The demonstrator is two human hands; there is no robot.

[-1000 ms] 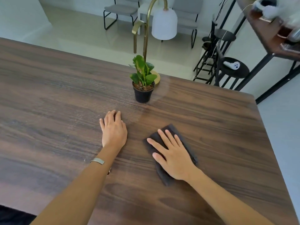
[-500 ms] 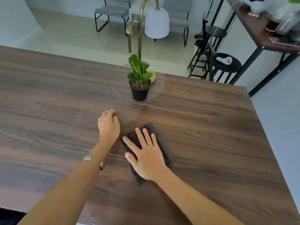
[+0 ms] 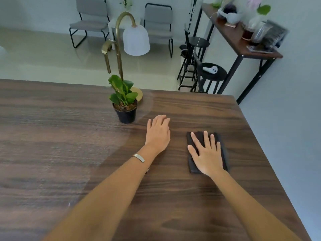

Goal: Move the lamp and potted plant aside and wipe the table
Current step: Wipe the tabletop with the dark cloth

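Note:
A dark folded cloth [image 3: 220, 141] lies on the brown wooden table [image 3: 52, 145], right of centre. My right hand [image 3: 206, 153] presses flat on it with fingers spread. My left hand [image 3: 159, 132] rests palm-down on the bare wood just to the cloth's left, holding nothing. A small green potted plant [image 3: 125, 101] in a black pot stands beyond my left hand. Right behind the plant is a brass lamp [image 3: 119, 54] with a white shade, its round base at the table's far edge.
The table's right edge [image 3: 271, 153] runs close to the cloth. Beyond the table are black stools [image 3: 213, 73], one carrying a white controller, a cluttered side table [image 3: 243, 42] by the wall, and grey chairs [image 3: 90, 21] at the back.
My right hand has slid the cloth from beside my left hand out to the right. My left hand stays flat on the table near the plant. The camera view has shifted.

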